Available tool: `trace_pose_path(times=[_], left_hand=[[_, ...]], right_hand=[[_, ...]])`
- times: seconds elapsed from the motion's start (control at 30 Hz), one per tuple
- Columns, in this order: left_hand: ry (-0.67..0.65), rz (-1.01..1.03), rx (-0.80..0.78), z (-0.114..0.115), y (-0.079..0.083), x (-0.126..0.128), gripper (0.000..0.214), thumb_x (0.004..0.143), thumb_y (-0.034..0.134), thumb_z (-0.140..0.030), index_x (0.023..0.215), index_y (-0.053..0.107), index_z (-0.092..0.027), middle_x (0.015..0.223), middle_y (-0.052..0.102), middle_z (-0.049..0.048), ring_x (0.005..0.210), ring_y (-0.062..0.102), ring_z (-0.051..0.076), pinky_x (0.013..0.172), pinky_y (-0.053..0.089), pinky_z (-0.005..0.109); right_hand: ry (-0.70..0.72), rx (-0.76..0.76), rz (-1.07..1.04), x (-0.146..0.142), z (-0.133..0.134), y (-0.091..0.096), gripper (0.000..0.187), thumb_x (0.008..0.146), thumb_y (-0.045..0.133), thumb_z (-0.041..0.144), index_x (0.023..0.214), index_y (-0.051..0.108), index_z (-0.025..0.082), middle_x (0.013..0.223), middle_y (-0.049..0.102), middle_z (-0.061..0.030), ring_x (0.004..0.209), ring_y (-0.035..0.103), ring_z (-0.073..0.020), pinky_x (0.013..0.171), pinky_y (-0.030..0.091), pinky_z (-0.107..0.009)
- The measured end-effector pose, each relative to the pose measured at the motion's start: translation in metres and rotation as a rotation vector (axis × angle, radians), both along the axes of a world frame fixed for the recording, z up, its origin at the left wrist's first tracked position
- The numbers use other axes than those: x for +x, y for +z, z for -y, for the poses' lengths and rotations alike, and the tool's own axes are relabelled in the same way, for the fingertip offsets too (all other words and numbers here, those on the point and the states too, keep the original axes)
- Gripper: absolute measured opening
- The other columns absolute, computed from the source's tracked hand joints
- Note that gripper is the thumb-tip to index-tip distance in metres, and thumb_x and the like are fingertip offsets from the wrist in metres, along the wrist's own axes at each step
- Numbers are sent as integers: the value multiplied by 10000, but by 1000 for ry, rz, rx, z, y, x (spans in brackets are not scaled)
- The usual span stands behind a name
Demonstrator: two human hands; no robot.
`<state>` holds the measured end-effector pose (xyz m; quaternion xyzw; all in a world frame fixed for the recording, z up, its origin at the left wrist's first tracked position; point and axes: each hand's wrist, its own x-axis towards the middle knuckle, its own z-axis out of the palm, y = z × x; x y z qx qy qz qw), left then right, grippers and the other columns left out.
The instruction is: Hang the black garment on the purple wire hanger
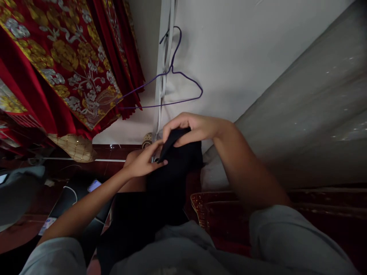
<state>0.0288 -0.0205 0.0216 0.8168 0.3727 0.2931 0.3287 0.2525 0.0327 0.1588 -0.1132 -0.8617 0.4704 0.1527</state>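
A piece of black cloth (172, 168) hangs in front of me, its lower part running into the dark area over my lap. My right hand (192, 128) grips its top edge from above, fingers and thumb closed on a fold. Lower and to the left, my left hand (146, 158) pinches the same cloth along its left edge, thumb in front and fingers behind. Just above my hands, a thin purple clothes hanger (172, 70) hangs by its hook from a pale strip on the wall, with no garment seen on it.
Red cloth with gold and silver embroidery (74, 53) hangs at upper left. A grey sheet (301, 122) drapes along the right, above dark red fabric (223, 217). At lower left are a black seat (77, 194), a phone (94, 185) and a white cable (71, 191).
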Motion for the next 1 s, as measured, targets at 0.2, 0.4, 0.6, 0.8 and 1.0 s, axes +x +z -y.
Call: trace_pose_path(times=[0.2, 0.4, 0.6, 0.8, 1.0], left_hand=[[-95, -137, -29, -2, 11, -19, 223, 954, 650, -376, 966, 695, -158, 951, 731, 73, 879, 677, 215, 826, 558, 335], [163, -21, -10, 19, 76, -61, 335, 1002, 618, -445, 836, 665, -158, 784, 667, 4, 756, 627, 148, 694, 498, 240], [114, -400, 12, 21, 86, -81, 251, 1019, 540, -346, 1038, 732, -185, 1020, 766, 63, 924, 723, 218, 852, 567, 323], [328, -788, 184, -5, 52, -111, 357, 844, 422, -18, 999, 725, -125, 1278, 726, 191, 1253, 668, 318, 1135, 491, 518], [424, -457, 615, -37, 98, -90, 368, 784, 419, 2, 903, 725, -162, 1620, 486, 74, 1535, 396, 308, 1252, 377, 533]], right_hand=[[-778, 457, -385, 27, -49, -12, 105, 726, 656, 94, 771, 664, 188, 758, 658, 2, 801, 644, -173, 833, 528, -321], [-918, 324, -283, 12, -122, -97, 332, 895, 640, 254, 1219, 714, 243, 1314, 704, -52, 1297, 621, -234, 1215, 414, -439], [-1003, 247, -185, 0, -127, -130, 294, 963, 559, 410, 1035, 741, 191, 1079, 761, -101, 1096, 706, -288, 1058, 517, -463], [-1151, 274, -185, 47, -91, -115, 304, 841, 635, 457, 684, 638, 198, 638, 543, -2, 655, 548, -180, 663, 449, -311], [-1258, 356, -256, 73, -63, -94, 326, 782, 628, 378, 539, 489, 209, 554, 380, 22, 562, 379, -129, 566, 322, -289]])
